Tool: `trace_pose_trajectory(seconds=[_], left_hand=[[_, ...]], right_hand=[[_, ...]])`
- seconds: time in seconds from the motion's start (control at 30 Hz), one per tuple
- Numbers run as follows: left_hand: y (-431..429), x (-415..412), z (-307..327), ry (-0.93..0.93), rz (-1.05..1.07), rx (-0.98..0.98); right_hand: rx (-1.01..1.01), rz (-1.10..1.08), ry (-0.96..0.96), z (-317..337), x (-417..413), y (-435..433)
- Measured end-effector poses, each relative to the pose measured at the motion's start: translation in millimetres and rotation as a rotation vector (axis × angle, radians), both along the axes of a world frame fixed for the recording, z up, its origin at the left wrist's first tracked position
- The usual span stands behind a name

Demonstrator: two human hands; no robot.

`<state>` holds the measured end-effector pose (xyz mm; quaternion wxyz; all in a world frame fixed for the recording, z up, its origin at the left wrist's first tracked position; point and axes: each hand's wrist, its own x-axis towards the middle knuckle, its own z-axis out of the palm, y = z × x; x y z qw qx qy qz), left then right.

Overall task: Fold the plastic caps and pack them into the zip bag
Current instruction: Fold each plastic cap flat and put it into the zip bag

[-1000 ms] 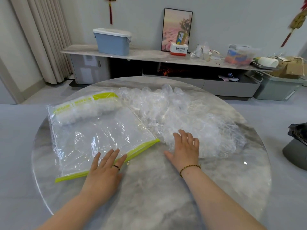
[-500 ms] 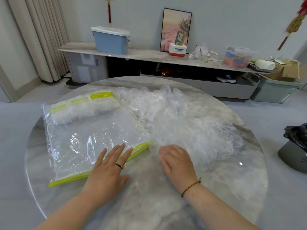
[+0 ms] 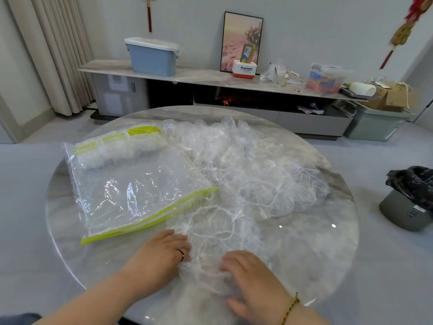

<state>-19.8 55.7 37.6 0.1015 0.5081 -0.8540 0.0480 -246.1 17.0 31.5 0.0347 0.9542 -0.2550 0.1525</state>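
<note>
Left hand (image 3: pixel 161 254) and right hand (image 3: pixel 254 277) both curl fingers into one plastic cap (image 3: pixel 210 233) at the table's (image 3: pixel 323 254) front edge, beside the zip bag (image 3: pixel 131 186). Risk: elastic snags the pile (image 3: pixel 246 160) (strings look tangled), dragging others off.

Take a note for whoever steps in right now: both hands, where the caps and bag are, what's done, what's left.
The left hand grips the near cap at its left edge; the right hand curls its fingers on the cap's near side.
The zip bag lies flat on the table, left side, with a bundle of folded caps at its far end.
The pile of loose caps sits right of the bag.
Done: one bundle packed.
Left: fold this cap and the pile, then bag them.
</note>
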Motion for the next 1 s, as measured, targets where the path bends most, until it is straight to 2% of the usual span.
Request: trace_pose_trajectory(seconds=[0.13, 0.23, 0.3, 0.37, 0.4, 0.47, 0.53, 0.6, 0.63, 0.67, 0.77, 0.83, 0.9, 1.0], left_hand=[[7.5, -1.0, 11.9, 0.038, 0.014, 0.036], [15.2, -2.1, 13.5, 0.034, 0.074, 0.152], [16.5, -6.8, 18.7, 0.085, 0.117, 0.225], [13.7, -5.0, 13.6, 0.112, 0.169, 0.187], [12.7, -2.8, 7.8, 0.106, 0.215, 0.239], [10.6, -5.4, 13.7, 0.119, 0.307, 0.379], [6.4, -3.2, 11.4, 0.11, 0.331, 0.336], [0.6, -3.3, 9.2, 0.078, 0.378, 0.296], [0.7, -5.2, 9.9, 0.05, 0.394, 0.288], [0.7, -5.9, 8.2, 0.03, 0.373, 0.235], [2.0, -1.5, 5.7, 0.039, 0.265, 0.109], [3.3, 4.4, 2.7, 0.012, 0.283, 0.024], [4.9, 5.6, 2.9, 0.043, 0.285, -0.011], [3.4, 3.9, 9.2, 0.136, 0.279, -0.124]], right_hand=[[0.004, -0.027, -0.021, -1.9, -15.4, -7.2], [0.022, -0.068, -0.004, 5.8, -17.4, -7.8], [0.031, -0.19, 0.035, 11.0, -15.8, -9.2], [0.103, -0.41, 0.056, 19.4, -15.0, -13.4], [0.188, -0.516, 0.043, 23.6, -16.1, -16.0], [0.608, -0.751, -0.174, 33.9, -16.1, -16.8], [0.935, -0.909, -0.5, 31.9, -17.4, -25.5], [1.229, -0.977, -0.782, 35.8, -15.3, -34.2], [1.316, -0.982, -0.823, 36.0, -13.3, -36.8], [1.364, -0.971, -0.782, 37.6, -9.9, -37.0], [1.332, -0.906, -0.56, 36.9, -4.0, -39.0], [1.264, -0.911, -0.605, 41.7, -3.9, -44.6], [1.143, -0.966, -0.785, 47.0, -13.4, -57.4], [1.008, -1.085, -1.235, 59.0, -37.9, -73.2]])
